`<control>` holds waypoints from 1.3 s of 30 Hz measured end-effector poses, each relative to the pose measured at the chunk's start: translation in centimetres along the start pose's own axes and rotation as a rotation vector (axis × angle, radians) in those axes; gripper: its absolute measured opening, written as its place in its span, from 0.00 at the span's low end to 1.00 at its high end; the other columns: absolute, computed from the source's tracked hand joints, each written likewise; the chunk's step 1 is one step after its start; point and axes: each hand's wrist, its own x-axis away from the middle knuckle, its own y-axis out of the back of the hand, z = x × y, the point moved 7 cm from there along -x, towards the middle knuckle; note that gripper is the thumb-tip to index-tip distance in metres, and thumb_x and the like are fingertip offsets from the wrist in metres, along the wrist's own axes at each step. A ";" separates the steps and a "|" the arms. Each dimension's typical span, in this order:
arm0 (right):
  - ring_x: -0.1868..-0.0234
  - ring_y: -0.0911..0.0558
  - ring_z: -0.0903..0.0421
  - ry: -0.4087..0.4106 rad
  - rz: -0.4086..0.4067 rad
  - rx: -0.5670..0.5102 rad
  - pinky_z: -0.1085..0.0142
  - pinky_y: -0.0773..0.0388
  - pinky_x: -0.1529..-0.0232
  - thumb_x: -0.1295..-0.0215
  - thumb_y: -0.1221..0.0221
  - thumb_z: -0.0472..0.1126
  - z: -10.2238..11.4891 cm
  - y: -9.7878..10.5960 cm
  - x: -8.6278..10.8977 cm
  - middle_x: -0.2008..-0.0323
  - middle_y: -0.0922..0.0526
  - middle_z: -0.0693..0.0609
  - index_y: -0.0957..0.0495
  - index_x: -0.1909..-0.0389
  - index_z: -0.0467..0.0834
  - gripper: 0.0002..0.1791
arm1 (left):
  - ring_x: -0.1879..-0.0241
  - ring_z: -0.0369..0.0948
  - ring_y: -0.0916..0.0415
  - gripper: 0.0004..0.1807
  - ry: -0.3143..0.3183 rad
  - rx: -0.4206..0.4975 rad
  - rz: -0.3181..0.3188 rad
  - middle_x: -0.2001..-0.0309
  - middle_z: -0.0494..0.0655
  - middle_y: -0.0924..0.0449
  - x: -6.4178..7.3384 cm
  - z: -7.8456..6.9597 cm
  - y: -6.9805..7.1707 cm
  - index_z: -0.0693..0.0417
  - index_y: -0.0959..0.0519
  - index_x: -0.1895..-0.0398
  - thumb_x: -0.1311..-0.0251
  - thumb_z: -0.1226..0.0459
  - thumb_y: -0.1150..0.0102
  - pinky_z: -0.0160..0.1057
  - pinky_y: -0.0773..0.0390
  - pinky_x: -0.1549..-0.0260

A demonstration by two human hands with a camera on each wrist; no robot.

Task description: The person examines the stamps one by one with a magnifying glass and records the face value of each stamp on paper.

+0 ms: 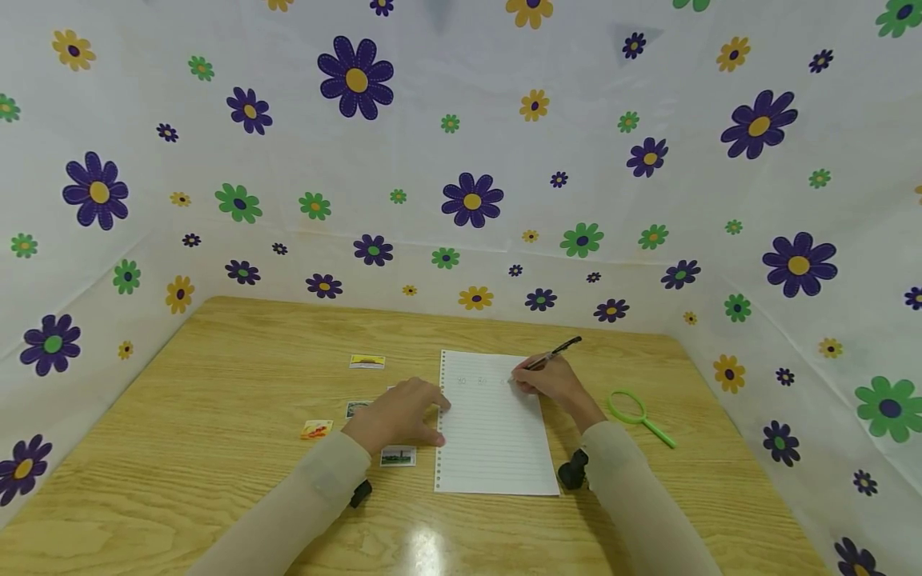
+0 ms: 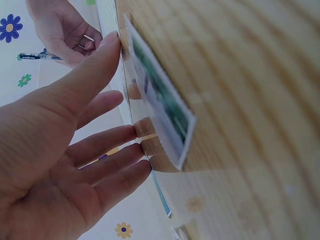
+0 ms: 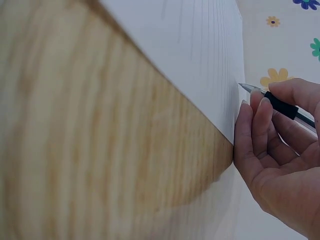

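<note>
Step in hand, as we judge it: writing a row of entries across the top of the lined sheet, which lies at table centre. We see the right hand pinching a pen, nib at the third mark; the marks are too faint for us to read surely. The left hand spreads loosely, fingertips at the sheet's punched edge, small picture cards around it. Next move, we judge, calls for a steady sheet and short, light strokes.

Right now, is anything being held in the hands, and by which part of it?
The right hand holds a pen by its dark grip, near the writing tip. The left hand holds nothing, lying at the paper's left edge.
</note>
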 end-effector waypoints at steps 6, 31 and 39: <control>0.68 0.16 0.60 0.004 0.004 0.003 0.70 0.16 0.62 0.33 0.33 0.42 0.0 0.0 -0.1 0.63 0.10 0.46 0.14 0.54 0.35 0.15 | 0.32 0.53 0.29 0.28 0.006 -0.007 0.001 0.35 0.50 0.21 -0.1 0.1 -0.1 0.51 0.16 0.41 0.45 0.54 0.22 0.55 0.27 0.32; 0.71 0.17 0.60 0.035 0.041 0.049 0.69 0.20 0.66 0.34 0.31 0.44 0.6 -0.5 0.1 0.66 0.09 0.48 0.12 0.56 0.37 0.14 | 0.31 0.52 0.28 0.28 0.011 -0.011 0.004 0.35 0.49 0.19 -0.1 0.0 0.0 0.51 0.16 0.41 0.46 0.55 0.22 0.55 0.27 0.31; 0.70 0.17 0.60 0.038 0.036 0.053 0.70 0.20 0.65 0.34 0.31 0.44 0.4 -0.4 -0.1 0.65 0.09 0.48 0.12 0.56 0.37 0.14 | 0.31 0.53 0.28 0.28 0.005 -0.008 0.005 0.35 0.49 0.20 -0.2 0.0 0.0 0.52 0.16 0.41 0.46 0.55 0.22 0.56 0.27 0.31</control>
